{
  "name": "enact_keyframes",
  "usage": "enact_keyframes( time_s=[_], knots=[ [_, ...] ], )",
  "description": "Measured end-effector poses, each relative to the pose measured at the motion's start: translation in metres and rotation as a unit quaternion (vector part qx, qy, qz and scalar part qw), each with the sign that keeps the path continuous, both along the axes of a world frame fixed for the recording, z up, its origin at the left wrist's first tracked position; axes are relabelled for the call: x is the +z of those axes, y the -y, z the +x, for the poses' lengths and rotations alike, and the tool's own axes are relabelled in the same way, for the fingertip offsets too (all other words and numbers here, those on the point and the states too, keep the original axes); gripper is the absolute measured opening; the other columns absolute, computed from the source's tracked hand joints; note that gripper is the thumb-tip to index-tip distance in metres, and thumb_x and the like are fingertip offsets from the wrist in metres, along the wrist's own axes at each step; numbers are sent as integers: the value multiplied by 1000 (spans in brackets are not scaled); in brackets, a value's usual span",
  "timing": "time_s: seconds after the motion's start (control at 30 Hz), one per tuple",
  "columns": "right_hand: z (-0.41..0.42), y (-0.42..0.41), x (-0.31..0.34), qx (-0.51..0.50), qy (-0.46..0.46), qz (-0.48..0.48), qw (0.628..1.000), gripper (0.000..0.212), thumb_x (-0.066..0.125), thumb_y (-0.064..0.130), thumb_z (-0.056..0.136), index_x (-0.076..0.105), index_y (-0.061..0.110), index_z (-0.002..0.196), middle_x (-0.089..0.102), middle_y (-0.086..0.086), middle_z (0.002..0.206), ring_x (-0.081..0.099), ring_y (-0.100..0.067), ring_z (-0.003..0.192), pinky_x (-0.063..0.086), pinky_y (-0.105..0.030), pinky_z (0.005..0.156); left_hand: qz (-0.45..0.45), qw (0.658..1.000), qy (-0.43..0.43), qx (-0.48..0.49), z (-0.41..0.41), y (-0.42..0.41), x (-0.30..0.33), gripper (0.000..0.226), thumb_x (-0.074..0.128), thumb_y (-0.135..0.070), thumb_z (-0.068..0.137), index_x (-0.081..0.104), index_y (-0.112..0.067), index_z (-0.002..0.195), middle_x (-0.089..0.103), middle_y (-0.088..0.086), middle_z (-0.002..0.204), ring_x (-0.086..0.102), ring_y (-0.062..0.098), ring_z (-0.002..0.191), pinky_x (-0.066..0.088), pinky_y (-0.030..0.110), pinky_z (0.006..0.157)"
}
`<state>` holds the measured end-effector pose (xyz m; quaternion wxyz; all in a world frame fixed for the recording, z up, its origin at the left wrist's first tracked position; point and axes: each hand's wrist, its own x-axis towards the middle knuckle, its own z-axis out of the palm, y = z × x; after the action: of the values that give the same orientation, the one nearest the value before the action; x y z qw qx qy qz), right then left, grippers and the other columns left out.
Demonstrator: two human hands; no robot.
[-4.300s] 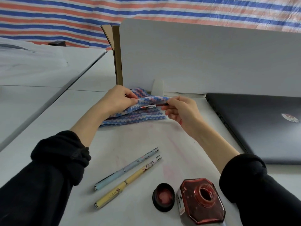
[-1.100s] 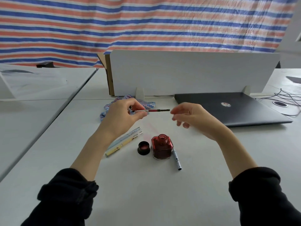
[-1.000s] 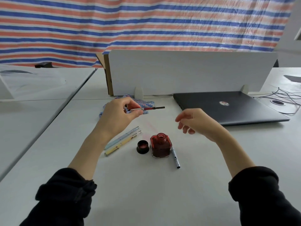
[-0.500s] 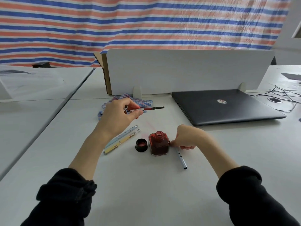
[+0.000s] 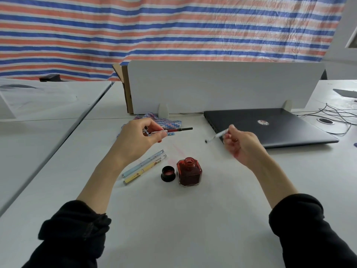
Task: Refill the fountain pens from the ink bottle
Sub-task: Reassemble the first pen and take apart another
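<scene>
Right, both hands are up off the desk with a pen part each. The left hand pinches the pen's inner section between thumb and fingertips, a thin rod with a red translucent ink tube and a dark end pointing to three o'clock. The right hand has its fingers curled round the pale barrel, its open dark mouth aimed at nine o'clock, towards that rod. My read: barrel goes back over the filled section.

Risks, then. The ink bottle stands uncapped directly below the gap between the hands, at six o'clock from it, squat faceted glass full of dark red ink. A dropped part or a descending wrist could tip it, and the pale desk already carries a faint pink smear just beyond it. The black round cap lies face up just beside it at nine o'clock. A skewed approach could jam the slim rod against the barrel's rim, and a squeezed tube could weep ink.

Two capped pens, a light blue pen and a yellow pen, smooth cylinders with metal tips, lie side by side at nine o'clock of the cap. A zigzag-knit cloth sits behind the left hand, a matte dark laptop behind the right.
</scene>
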<state>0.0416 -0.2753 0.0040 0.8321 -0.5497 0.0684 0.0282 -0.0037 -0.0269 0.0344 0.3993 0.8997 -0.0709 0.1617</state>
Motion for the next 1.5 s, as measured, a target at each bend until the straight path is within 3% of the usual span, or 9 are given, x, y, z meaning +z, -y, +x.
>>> enact_keyframes(
  time_s=[0.1, 0.37, 0.93, 1.5],
  knots=[
    [4, -10, 5, -40, 20, 103, 994, 25, 47, 15, 95, 50, 5, 72, 46, -2, 56, 43, -6, 38, 33, -16, 35, -1, 1000, 1, -9, -1, 2, 1, 12, 64, -29, 81, 63, -20, 88, 65, -1, 82, 61, 7, 73, 46, 18, 64],
    [0, -26, 9, -52, 40, 108, 992, 24, 49, 15, 94, 52, 4, 73, 51, 0, 47, 45, -7, 39, 34, -16, 37, -4, 1000, -7, -15, -3, 5, 3, 12, 63, -29, 81, 62, -20, 89, 64, -2, 83, 60, 7, 74, 46, 18, 64],
    [-5, -34, 16, -54, 57, 114, 990, 25, 48, 15, 94, 52, 4, 72, 51, -2, 53, 45, -8, 41, 35, -16, 39, -78, 996, -23, -28, -8, 2, 11, 16, 62, -25, 81, 63, -14, 92, 63, -4, 78, 59, 4, 72, 44, 14, 65],
    [-14, -42, 21, -37, 66, 118, 990, 25, 48, 16, 95, 53, 5, 73, 54, -1, 52, 47, -8, 43, 40, -15, 40, -74, 996, -18, -41, -8, 2, 11, 12, 63, -28, 80, 63, -18, 88, 65, -6, 74, 60, 4, 70, 43, 14, 65]
  ],
)
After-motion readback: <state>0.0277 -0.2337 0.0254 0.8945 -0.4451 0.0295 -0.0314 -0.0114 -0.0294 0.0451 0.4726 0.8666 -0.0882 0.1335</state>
